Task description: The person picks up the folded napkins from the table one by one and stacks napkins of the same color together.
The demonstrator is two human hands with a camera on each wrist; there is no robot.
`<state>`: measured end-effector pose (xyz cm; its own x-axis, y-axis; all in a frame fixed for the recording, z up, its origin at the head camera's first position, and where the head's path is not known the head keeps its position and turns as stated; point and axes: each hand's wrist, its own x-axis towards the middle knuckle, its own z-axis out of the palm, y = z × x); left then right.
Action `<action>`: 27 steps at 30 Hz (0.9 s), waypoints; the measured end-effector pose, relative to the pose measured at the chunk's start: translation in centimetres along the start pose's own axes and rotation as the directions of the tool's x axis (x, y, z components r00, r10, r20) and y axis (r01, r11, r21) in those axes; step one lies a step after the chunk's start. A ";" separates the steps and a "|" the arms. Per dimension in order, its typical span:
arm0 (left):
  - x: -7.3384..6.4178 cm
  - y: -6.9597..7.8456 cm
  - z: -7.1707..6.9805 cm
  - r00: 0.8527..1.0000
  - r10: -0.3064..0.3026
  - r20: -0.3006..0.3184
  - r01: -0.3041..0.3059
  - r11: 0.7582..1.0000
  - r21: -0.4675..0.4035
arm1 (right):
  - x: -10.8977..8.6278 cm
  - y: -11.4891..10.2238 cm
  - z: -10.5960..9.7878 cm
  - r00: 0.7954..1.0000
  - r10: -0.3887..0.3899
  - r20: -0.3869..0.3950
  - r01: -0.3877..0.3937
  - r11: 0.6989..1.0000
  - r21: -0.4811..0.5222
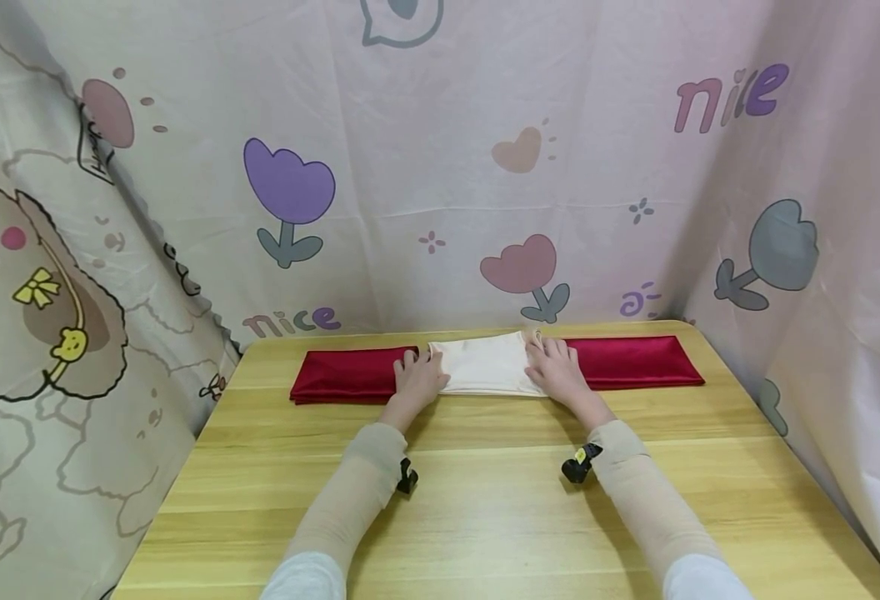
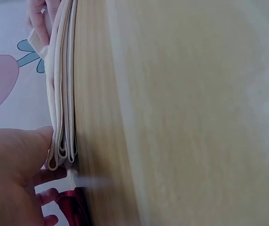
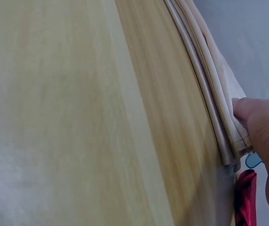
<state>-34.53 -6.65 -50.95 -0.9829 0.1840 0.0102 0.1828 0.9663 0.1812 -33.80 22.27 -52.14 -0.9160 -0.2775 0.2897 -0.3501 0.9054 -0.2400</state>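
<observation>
A folded cream-white cloth (image 1: 485,365) lies in several layers near the far edge of the table. At its left end my left hand (image 1: 419,379) pinches the folded edge, the thumb on the upper layers and fingers around the end in the left wrist view. My right hand (image 1: 560,375) grips the right end, where a far corner of the top layer is raised slightly. The thumb (image 3: 243,109) presses into the layers in the right wrist view; the other fingers are hidden there.
A folded shiny red cloth (image 1: 346,375) lies to the left of the white one, and another red cloth (image 1: 638,363) to the right. The wooden table (image 1: 485,492) ends just behind them at a printed curtain (image 1: 410,275), which also hangs along both sides.
</observation>
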 end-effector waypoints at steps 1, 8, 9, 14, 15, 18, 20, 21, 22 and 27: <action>0.0 0.0 0.0 1.000 0.002 0.000 -0.002 1.000 0.003 | 0.0 0.0 0.0 1.000 -0.001 -0.005 0.001 1.000 -0.001; -0.2 0.2 -0.2 1.000 0.015 0.014 -0.015 1.000 0.017 | -0.2 -0.2 -0.4 1.000 -0.003 -0.028 0.003 1.000 0.000; -0.3 0.3 -0.3 1.000 0.016 0.019 -0.016 1.000 0.022 | -0.3 -0.2 -0.4 1.000 -0.001 -0.028 0.001 1.000 0.000; -0.4 0.5 -0.5 0.999 0.019 0.031 -0.020 0.999 0.031 | -0.4 -0.2 -0.4 1.000 0.014 -0.015 -0.015 1.000 -0.002; -0.5 0.6 -0.5 0.999 0.018 0.035 -0.020 0.999 0.033 | -0.4 -0.2 -0.4 1.000 0.021 -0.009 -0.021 1.000 -0.003; -0.5 0.6 -0.4 0.999 0.021 0.048 -0.023 0.999 0.042 | -0.3 -0.1 -0.2 0.999 0.038 0.010 -0.038 0.999 -0.014; -0.5 0.7 -0.4 0.997 0.021 0.068 -0.024 0.998 0.050 | -0.3 -0.1 -0.1 0.998 0.055 0.031 -0.054 0.998 -0.023; -0.6 0.7 -0.4 0.997 0.023 0.077 -0.027 0.998 0.055 | -0.2 -0.1 0.0 0.997 0.064 0.043 -0.063 0.998 -0.029; -0.6 0.7 -0.5 0.996 0.028 0.086 -0.032 0.998 0.056 | -0.2 -0.1 0.0 0.996 0.073 0.054 -0.071 0.997 -0.036; -0.5 0.5 -0.3 0.989 0.059 0.132 -0.073 0.992 0.100 | -0.4 -0.3 0.2 0.988 0.115 0.100 -0.106 0.990 -0.090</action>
<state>-33.93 -6.36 -50.56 -0.9585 0.2633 -0.1093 0.2554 0.9634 0.0810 -33.38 22.02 -52.33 -0.9651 -0.2024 0.1661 -0.2320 0.9551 -0.1845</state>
